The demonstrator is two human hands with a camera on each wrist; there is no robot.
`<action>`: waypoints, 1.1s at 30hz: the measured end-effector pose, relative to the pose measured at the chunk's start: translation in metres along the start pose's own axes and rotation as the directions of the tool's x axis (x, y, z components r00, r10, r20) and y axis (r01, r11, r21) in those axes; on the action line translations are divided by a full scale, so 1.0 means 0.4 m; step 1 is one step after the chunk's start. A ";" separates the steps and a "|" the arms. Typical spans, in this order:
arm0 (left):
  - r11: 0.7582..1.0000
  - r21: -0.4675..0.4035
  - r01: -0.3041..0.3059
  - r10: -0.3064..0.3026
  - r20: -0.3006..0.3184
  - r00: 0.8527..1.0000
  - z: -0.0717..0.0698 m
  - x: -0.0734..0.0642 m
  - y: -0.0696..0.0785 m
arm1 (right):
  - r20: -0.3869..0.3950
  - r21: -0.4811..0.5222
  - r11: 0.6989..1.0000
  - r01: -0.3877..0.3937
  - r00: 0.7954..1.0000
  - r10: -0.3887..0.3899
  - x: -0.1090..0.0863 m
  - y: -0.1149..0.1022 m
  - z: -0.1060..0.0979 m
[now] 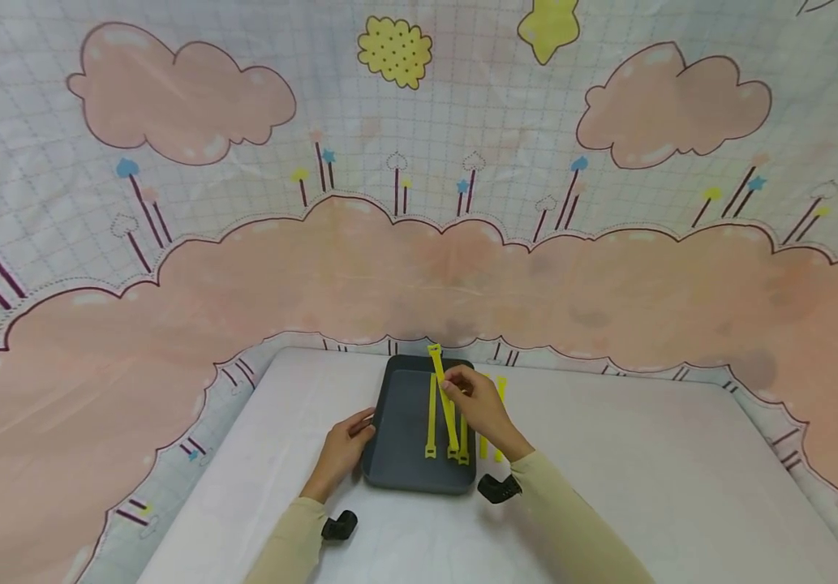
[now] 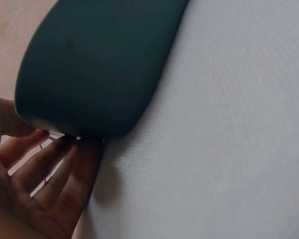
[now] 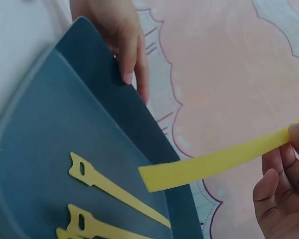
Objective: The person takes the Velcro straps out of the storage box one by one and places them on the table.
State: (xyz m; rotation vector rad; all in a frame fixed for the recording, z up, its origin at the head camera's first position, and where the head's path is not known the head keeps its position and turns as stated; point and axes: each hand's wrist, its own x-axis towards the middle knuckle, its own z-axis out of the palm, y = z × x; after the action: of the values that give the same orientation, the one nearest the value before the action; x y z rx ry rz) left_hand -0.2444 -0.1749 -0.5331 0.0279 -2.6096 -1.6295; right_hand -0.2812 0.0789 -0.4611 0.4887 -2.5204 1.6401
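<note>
My right hand [image 1: 483, 405] pinches a yellow hook-and-loop cable tie [image 3: 214, 162] between thumb and fingers, above the right half of a dark grey tray [image 1: 397, 438]. Its slotted head points up toward the backdrop in the head view. In the right wrist view, its plain tail end overlaps the tray wall. Several other yellow ties [image 1: 431, 422] lie in the tray, slotted heads at the near end. My left hand [image 1: 345, 446] rests against the tray's left side, fairly straight fingers [image 2: 82, 169] touching the outer wall.
To the right of the tray, more yellow ties [image 1: 500, 405] lie on the white table [image 1: 645, 470], partly hidden by my right hand and forearm. A patterned backdrop [image 1: 389, 276] rises behind the table. Black wrist cameras [image 1: 340, 526] sit at both sleeves.
</note>
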 end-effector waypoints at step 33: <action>0.999 0.003 0.035 -0.035 0.014 0.999 0.007 0.005 0.004 | -0.131 0.156 0.976 -0.155 0.976 0.176 -0.076 0.090 -0.163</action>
State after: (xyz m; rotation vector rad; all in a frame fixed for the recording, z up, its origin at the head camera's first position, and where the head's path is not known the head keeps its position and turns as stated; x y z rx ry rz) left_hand -0.2464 -0.1718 -0.5327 0.0630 -2.6365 -1.6436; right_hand -0.2699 0.1577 -0.4731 0.1669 -2.4055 1.8534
